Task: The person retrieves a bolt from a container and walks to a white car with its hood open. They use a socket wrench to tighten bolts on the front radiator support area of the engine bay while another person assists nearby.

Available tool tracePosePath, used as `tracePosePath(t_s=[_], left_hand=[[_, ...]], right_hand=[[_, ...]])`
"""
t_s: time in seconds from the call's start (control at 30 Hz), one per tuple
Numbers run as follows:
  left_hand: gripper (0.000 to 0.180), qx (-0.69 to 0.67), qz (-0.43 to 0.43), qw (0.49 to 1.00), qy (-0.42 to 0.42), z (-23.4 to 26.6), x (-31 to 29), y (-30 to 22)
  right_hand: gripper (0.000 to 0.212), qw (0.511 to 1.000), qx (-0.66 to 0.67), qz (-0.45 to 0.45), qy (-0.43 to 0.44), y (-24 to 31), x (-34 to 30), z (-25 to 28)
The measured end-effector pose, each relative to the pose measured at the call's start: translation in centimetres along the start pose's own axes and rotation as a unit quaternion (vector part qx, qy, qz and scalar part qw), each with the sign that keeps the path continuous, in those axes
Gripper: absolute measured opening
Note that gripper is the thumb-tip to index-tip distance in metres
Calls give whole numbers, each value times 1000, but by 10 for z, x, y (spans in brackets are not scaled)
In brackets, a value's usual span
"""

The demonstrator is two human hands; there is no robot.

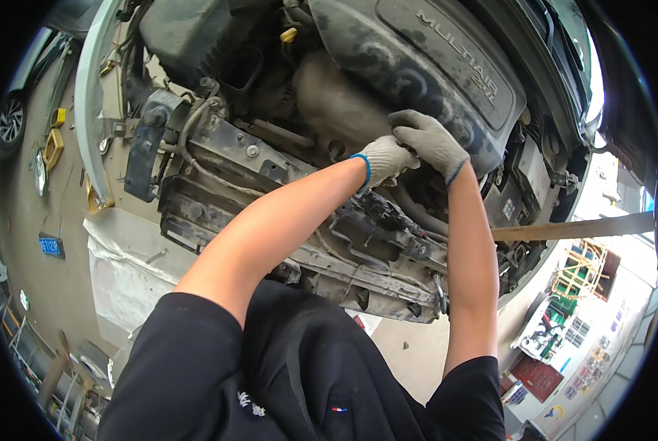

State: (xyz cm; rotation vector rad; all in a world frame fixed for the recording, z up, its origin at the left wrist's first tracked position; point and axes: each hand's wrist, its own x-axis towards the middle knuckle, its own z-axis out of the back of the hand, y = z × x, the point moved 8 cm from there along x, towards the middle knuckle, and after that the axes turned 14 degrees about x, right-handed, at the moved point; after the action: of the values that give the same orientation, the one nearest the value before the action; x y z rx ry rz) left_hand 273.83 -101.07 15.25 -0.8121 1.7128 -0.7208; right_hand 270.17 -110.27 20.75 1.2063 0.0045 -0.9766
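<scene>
Both my hands, in pale knitted work gloves, meet over the front of an open car engine bay. My left hand (pixel 388 161) is closed, its blue cuff toward me. Against it sits my right hand (pixel 433 142), with its fingers curled together. Whatever they grip, if anything, is hidden by the gloves. Just beyond lies a dusty brown rounded cover (pixel 336 99), and behind that a dark plastic engine cover (pixel 424 62). On my side of the hands runs the dirty front crossmember (pixel 270 158). A black hose (pixel 417 209) curves below my right wrist.
A yellow dipstick handle (pixel 288 35) stands up at the back. From the right, a wooden bar (pixel 571 228) reaches into the bay's edge. Left on the floor lie a blue number plate (pixel 51 246) and yellow frames (pixel 52 149). A white sheet (pixel 127 268) lies beside the car.
</scene>
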Motion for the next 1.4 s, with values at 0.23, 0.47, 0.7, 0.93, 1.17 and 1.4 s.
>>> tracePosePath(t_s=[0.23, 0.47, 0.7, 0.93, 1.17, 1.4], left_hand=[[34, 49, -44, 996, -63, 7, 9, 4], [33, -39, -48, 998, 2, 0, 18, 16], [28, 90, -42, 993, -56, 2, -4, -5], [43, 57, -68, 993, -75, 5, 14, 11], [44, 70, -28, 996, -53, 6, 7, 7], [44, 51, -68, 995, -45, 6, -9, -8]], right_hand=[[36, 970, -220, -22, -100, 0, -5, -1], [37, 994, 99, -31, 29, 0, -11, -7], [34, 978, -194, -31, -69, 14, -6, -7], [39, 988, -124, -95, -5, 3, -11, 9], [35, 994, -15, -110, -7, 3, -13, 6], [35, 950, -309, -42, -31, 8, 1, 7]])
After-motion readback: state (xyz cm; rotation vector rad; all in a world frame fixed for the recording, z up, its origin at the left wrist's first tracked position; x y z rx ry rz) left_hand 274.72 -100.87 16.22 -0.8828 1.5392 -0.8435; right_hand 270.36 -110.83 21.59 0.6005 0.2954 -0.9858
